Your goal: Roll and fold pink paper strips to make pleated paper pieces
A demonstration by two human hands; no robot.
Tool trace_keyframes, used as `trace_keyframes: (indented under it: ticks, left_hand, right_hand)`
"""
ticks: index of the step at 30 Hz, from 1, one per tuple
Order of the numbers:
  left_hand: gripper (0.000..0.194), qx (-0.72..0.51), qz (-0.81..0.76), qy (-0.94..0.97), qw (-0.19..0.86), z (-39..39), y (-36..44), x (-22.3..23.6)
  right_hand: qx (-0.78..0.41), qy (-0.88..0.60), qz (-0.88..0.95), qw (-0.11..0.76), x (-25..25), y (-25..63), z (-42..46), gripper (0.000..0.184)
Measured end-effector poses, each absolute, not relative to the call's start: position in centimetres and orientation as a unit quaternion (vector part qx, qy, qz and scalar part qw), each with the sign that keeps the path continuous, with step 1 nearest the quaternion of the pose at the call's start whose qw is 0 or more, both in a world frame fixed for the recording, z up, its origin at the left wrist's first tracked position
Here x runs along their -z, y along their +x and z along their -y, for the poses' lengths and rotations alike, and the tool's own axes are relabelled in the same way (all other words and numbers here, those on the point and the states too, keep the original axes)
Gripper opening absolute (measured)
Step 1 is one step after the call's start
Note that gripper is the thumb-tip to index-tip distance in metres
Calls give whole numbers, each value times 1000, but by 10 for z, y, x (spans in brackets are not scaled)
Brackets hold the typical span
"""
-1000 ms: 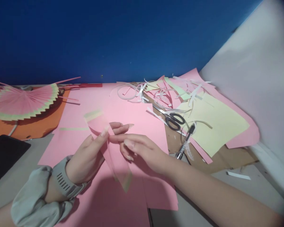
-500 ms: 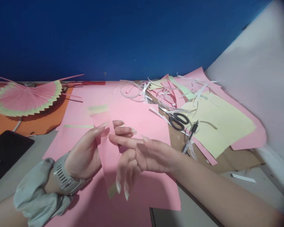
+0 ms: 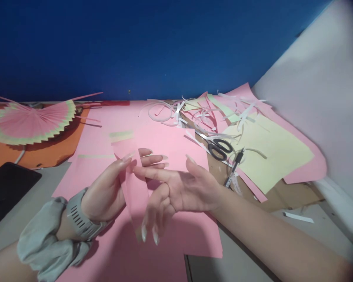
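My left hand holds a folded pink paper strip upright, its thumb in front and its fingers behind. Pale green bands mark the strip's two ends. The index finger of my right hand is stretched out and its tip touches the face of the strip; the thumb stands up, away from it, and the other fingers curl loosely downward. Nothing is held in the right hand. Beneath both hands lie large pink paper sheets.
At the left are a pleated pink and green paper fan on orange paper and a black tablet-like slab. To the right lie black-handled scissors, a pen, paper scraps and a pale yellow sheet.
My right thumb has lifted away from the index finger and spread upward. The left hand keeps its hold on the strip. The view has shifted slightly.
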State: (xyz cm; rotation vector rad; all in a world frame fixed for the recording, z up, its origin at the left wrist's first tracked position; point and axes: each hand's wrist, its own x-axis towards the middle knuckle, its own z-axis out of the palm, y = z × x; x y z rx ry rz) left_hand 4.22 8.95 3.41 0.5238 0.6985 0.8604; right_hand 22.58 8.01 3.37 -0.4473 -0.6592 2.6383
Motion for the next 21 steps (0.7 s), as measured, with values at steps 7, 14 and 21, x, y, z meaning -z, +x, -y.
trace_keyframes:
  ticks: [7, 14, 21]
  left_hand:
    - [24, -396, -362, 247, 807, -91, 44, -34]
    - [25, -380, -371, 264, 805, -90, 45, -36]
    - [28, -386, -352, 251, 815, -90, 44, -31]
  right_hand:
    - [-929, -157, 277, 187, -32, 225, -81, 64]
    - [-922, -129, 318, 181, -23, 223, -82, 75]
    - [-891, -163, 402, 131, -37, 214, -80, 77]
